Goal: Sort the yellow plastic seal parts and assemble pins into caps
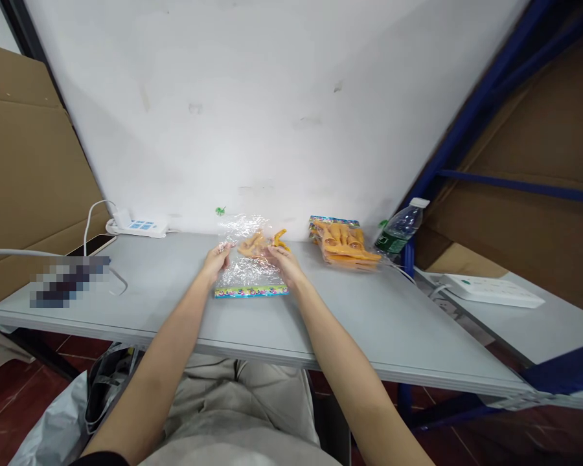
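Observation:
A clear plastic bag (245,270) with a colourful printed strip (251,292) along its near edge is held just above the grey table. My left hand (216,261) is closed on the bag's left side. On its right side, my right hand (286,264) is closed around the edge. An orange, rubbery-looking toy (252,246) shows through the plastic between my hands. A bent orange piece (280,239) sticks up beside my right fingers; whether it belongs to the same toy, I cannot tell.
Bagged orange toys (347,244) lie stacked at the back right, beside a tilted plastic bottle (399,232). A white power strip (143,226) and a phone (94,244) are at the left. Another power strip (490,290) rests on the right-hand surface. A white wall (272,116) rises behind the table (165,310).

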{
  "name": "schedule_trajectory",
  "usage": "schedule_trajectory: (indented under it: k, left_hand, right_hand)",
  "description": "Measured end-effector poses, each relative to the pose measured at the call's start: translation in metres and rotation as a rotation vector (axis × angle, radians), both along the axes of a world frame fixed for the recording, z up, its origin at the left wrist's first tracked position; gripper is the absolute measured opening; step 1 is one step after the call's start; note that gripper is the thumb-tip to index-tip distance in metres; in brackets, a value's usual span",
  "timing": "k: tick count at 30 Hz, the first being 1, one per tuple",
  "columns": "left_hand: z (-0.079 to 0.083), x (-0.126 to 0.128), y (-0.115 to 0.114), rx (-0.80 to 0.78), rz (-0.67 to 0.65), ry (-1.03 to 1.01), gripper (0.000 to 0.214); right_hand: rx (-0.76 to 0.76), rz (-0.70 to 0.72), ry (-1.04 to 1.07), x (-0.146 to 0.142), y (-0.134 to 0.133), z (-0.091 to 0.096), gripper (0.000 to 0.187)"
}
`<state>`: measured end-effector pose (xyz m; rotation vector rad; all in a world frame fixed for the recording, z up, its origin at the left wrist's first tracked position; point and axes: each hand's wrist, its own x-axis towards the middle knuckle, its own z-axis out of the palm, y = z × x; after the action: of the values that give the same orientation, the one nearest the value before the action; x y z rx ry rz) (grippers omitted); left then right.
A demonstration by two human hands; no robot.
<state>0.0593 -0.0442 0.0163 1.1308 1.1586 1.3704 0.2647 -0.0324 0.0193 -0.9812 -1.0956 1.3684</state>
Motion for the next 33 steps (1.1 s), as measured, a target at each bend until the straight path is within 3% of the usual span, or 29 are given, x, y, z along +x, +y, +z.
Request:
schedule_trajectory:
  k: [11, 19, 25, 33]
  left_hand:
    - [-0.003, 0.002, 0.003, 0.042, 0.211, 0.175, 0.045]
    - [-0.008, 0.008, 0.002, 0.088, 0.231, 0.28, 0.035]
    - [-0.011, 0.012, 0.001, 0.14, 0.261, 0.425, 0.034]
    - [-0.007, 0.009, 0.0, 0.156, 0.262, 0.341, 0.037]
  right_hand:
    - [0.025, -0.216, 0.012, 0.0, 0.004, -0.004, 0.038]
    - [0.254, -0.383, -0.141, -0.001, 0.002, -0.008, 0.046]
    - [0.171, -0.451, -0.099, -0.002, -0.001, -0.004, 0.046]
    - [0.097, -0.499, -0.069, -0.004, -0.006, 0.003, 0.055]
